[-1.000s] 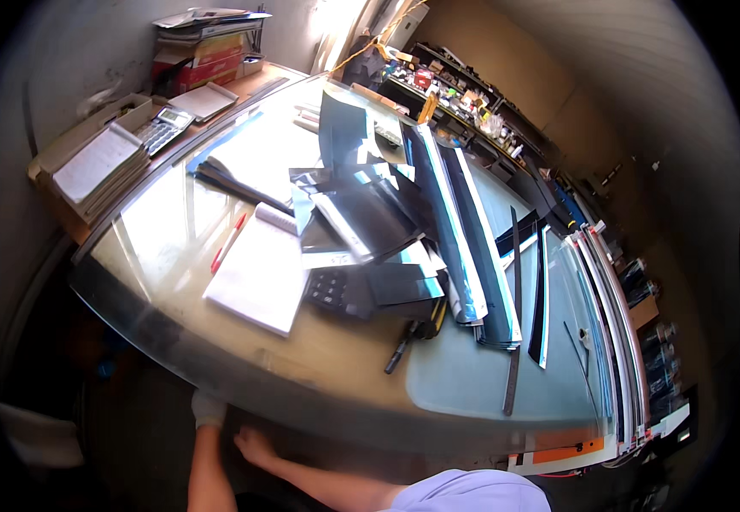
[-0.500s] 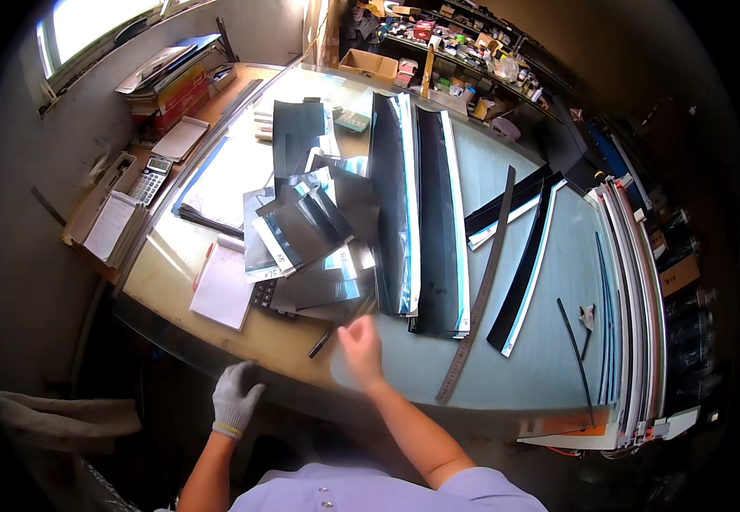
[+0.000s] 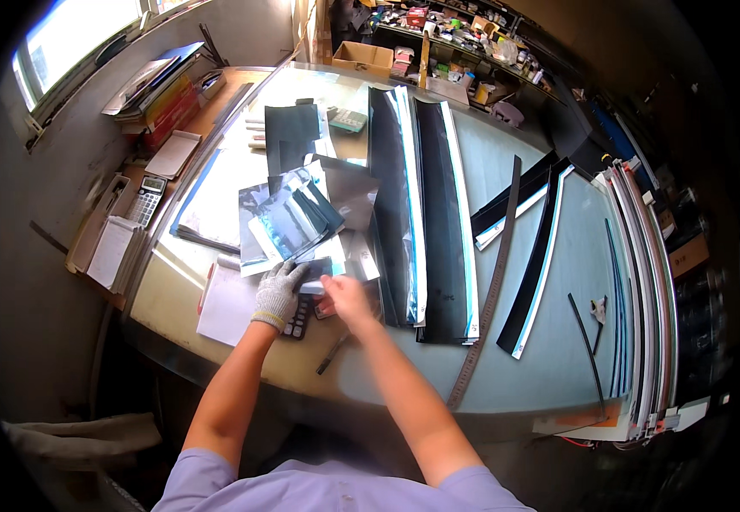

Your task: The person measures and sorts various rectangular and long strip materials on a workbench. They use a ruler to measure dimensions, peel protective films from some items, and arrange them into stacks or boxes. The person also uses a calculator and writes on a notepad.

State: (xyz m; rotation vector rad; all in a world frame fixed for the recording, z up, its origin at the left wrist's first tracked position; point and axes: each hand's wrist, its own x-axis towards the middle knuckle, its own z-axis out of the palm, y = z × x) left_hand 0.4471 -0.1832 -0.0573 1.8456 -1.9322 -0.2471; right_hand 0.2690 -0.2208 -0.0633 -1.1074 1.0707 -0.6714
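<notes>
Under the fingers of both hands, at the near edge of the work table (image 3: 216,341), lies a small dark film piece (image 3: 317,271). Left hand (image 3: 280,290), in a grey knit glove, has its fingers pressed together and laid on the near-left part of that piece; whether they pinch it cannot be told. Right hand (image 3: 342,299), bare, sits just right of the gloved fingers, fingers curled down onto the same spot; their exact closure is hidden.

Directly beneath the gloved palm is a dark calculator (image 3: 297,320), partly covered. Just left of it lies a white paper pad (image 3: 227,305). A black pen (image 3: 332,354) lies near the right wrist, toward the person. Beyond the fingertips sits a loose stack of dark and reflective film sheets (image 3: 289,222). Right of the bare hand, long dark film strips (image 3: 425,213) run away from the person.
</notes>
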